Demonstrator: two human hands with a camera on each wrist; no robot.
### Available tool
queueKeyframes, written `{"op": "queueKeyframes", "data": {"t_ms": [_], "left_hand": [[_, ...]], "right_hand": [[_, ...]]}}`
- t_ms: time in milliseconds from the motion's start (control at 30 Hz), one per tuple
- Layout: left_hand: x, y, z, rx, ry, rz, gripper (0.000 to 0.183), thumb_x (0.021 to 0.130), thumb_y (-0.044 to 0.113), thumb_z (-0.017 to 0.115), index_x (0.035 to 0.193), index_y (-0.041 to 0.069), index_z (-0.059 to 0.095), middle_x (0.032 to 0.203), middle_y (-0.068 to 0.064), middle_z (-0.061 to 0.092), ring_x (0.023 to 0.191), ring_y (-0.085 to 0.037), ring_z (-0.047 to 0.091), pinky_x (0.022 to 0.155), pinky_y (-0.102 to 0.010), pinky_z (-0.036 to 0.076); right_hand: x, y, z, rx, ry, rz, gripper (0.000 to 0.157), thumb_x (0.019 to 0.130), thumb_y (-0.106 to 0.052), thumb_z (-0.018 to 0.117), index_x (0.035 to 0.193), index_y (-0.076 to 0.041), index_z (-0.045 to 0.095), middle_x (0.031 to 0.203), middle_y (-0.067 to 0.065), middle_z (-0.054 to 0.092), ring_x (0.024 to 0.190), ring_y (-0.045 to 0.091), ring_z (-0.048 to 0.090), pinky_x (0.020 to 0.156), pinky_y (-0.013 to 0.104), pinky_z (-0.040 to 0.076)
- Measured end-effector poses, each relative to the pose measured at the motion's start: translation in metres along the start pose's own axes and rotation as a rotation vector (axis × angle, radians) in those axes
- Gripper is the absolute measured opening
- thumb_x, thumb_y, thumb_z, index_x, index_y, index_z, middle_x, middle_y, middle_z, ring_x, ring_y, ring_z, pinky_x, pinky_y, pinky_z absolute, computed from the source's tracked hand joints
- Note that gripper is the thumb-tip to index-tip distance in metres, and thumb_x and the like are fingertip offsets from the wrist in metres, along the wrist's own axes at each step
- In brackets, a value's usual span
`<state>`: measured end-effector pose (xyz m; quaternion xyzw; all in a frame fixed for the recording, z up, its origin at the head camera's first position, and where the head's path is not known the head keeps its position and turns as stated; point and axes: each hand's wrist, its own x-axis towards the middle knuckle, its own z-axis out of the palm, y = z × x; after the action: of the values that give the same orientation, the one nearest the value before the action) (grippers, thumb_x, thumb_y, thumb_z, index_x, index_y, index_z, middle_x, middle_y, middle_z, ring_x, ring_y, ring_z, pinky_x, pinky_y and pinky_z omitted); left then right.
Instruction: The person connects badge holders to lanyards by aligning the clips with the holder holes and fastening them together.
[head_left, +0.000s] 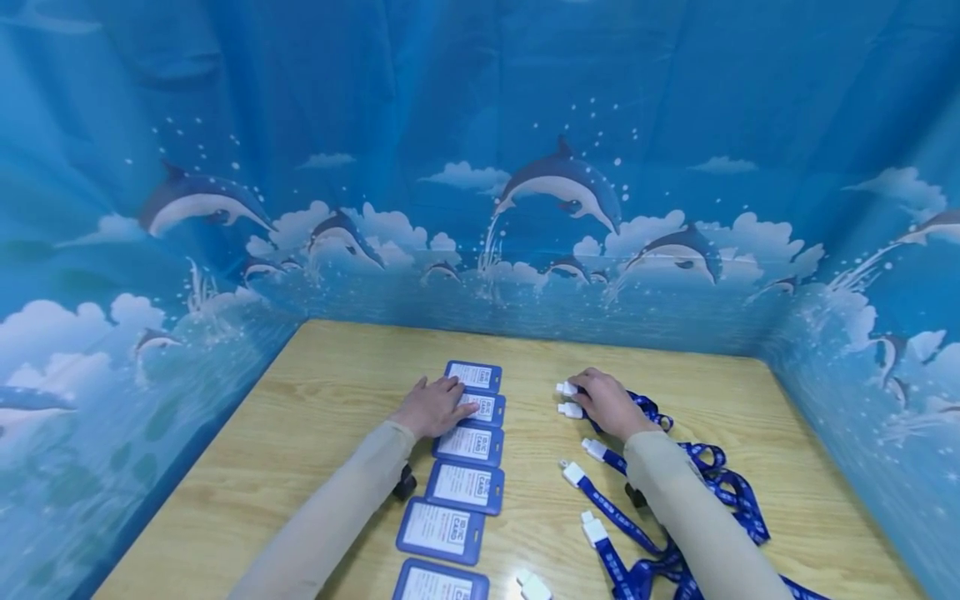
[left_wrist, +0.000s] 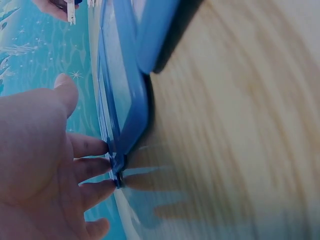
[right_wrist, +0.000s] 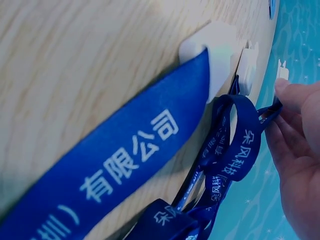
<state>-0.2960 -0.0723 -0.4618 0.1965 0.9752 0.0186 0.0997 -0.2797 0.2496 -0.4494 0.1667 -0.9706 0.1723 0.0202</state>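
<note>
Six blue card holders [head_left: 464, 487] show in a column left of the table's [head_left: 352, 358] middle, the nearest cut off by the head view's lower edge. Our left hand [head_left: 429, 407] is ungripped, its fingers extended and fingertips touching the left edges of the far holders; whether the thumb touches the second one, we cannot tell. Our right hand [head_left: 609, 404] pinches the farthest lanyard [right_wrist: 269, 114] between thumb and fingers, close behind its white clip [head_left: 566, 388].

The likeliest trouble, we judge, is on the right. A second clip [head_left: 571, 410] lies just on the near side of the pinched one, and the blue straps [head_left: 738, 500] loop over one another farther right, so a pull on one strap could drag its neighbours out of line. Our right sleeve [head_left: 693, 508] passes above those loops; if it brushes them, they could shift too.

On the left, the holders lie nearly edge to edge, so too firm a push from our fingertips could skew several at once or ride one over the next. A loose pinch might also let the clip twist as the strap turns.
</note>
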Motion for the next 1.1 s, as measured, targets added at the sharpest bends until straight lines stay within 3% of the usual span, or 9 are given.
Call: {"op": "queueKeyframes", "data": {"t_ms": [867,1100], "left_hand": [[0.0,0.007,-0.002,0.007,-0.035,0.004,0.077,0.103,0.065,0.028,0.158,0.012,0.034,0.165,-0.008,0.031,0.154,-0.027,0.026,0.127,-0.053,0.019],[0.0,0.008,-0.001,0.023,-0.039,0.006,0.076,0.103,0.065,0.027,0.158,0.013,0.033,0.166,-0.007,0.03,0.154,-0.026,0.025,0.127,-0.053,0.019]], "right_hand": [[0.012,-0.004,-0.002,-0.029,-0.032,0.034,0.033,0.099,-0.006,0.063,0.131,0.001,0.063,0.121,0.017,0.064,0.111,0.033,0.064,0.095,0.048,0.057],[0.015,-0.002,-0.001,-0.037,-0.015,0.008,0.031,0.099,-0.007,0.064,0.129,0.001,0.065,0.12,0.017,0.066,0.109,0.033,0.066,0.094,0.048,0.058]]}}
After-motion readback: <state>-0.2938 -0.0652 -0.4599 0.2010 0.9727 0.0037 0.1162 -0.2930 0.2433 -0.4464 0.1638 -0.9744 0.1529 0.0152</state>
